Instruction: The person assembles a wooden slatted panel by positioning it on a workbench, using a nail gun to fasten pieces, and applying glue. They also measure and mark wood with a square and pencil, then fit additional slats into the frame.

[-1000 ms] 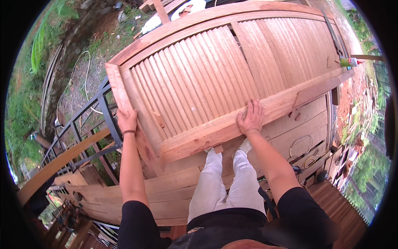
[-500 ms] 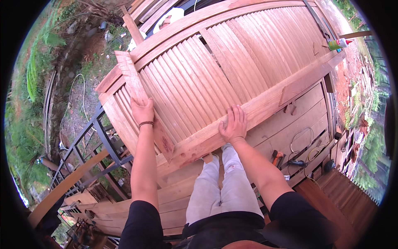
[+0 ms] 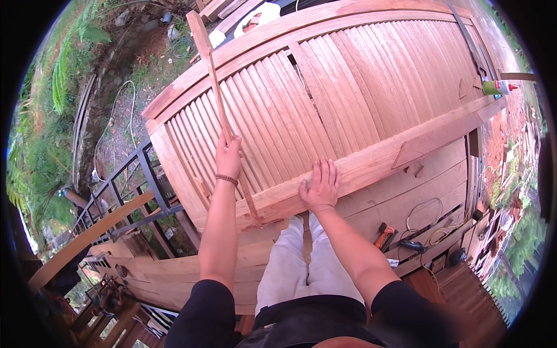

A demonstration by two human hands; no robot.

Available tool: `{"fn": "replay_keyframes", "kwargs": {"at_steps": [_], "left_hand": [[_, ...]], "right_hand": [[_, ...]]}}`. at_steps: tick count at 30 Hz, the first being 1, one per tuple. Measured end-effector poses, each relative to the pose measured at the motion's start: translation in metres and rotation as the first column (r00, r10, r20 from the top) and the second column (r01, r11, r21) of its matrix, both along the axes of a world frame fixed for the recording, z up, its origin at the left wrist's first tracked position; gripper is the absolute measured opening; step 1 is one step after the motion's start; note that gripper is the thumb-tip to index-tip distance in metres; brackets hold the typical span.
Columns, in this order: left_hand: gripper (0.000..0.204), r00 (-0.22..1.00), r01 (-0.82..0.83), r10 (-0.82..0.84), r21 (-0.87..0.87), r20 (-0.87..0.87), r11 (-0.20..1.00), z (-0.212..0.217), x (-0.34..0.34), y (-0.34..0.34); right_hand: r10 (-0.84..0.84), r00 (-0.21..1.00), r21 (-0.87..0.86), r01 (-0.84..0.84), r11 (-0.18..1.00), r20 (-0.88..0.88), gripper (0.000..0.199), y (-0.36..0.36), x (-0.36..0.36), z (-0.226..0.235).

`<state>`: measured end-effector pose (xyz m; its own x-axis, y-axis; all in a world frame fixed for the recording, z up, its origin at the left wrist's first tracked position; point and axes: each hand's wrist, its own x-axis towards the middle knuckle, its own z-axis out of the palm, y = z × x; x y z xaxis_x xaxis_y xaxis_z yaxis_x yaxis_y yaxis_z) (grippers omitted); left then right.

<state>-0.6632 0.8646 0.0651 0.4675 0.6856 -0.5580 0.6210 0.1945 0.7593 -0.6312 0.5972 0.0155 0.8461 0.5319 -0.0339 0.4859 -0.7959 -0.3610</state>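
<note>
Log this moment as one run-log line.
left hand: grips thin wooden slat | right hand: flat on slatted wooden door panel frame

A wooden tabletop carries a big louvred wooden door panel. Near its far right end stands a green glue bottle; tools and cables lie on its near boards.

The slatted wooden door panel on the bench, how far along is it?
Most of the slatted door panel looks built: frame closed, slats filling both sections. In hand: the left hand grips a thin wooden strip standing over the left slats, while the right hand lies flat on the bottom rail. Left to do, probably: fixing that strip; a glue bottle stands at the far end.
</note>
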Motion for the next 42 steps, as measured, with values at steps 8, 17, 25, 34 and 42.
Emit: {"fn": "replay_keyframes", "kwargs": {"at_steps": [8,17,25,34,42], "left_hand": [[0.076,0.902,0.429,-0.358,0.602,-0.243,0.674,0.016,-0.096,-0.114],[0.082,0.730,0.660,-0.560,0.620,-0.393,0.425,-0.008,-0.100,-0.179],[0.098,0.681,0.705,-0.606,0.590,-0.412,0.392,-0.016,-0.082,-0.169],[0.090,0.690,0.698,-0.602,0.592,-0.403,0.404,-0.017,-0.080,-0.167],[0.092,0.682,0.707,-0.609,0.577,-0.405,0.408,-0.017,-0.082,-0.166]], "right_hand": [[-0.180,0.818,0.650,0.549,0.525,-0.546,0.034,-0.045,0.039,0.018],[-0.058,0.935,0.468,0.228,0.854,-0.349,0.028,-0.020,0.211,0.039],[-0.024,0.999,0.303,0.037,0.952,-0.044,0.037,0.108,0.235,-0.010],[-0.056,0.990,0.311,0.093,0.946,-0.126,0.033,0.121,0.236,-0.015],[0.000,0.991,0.221,0.031,0.975,-0.137,0.036,0.129,0.243,0.001]]}}
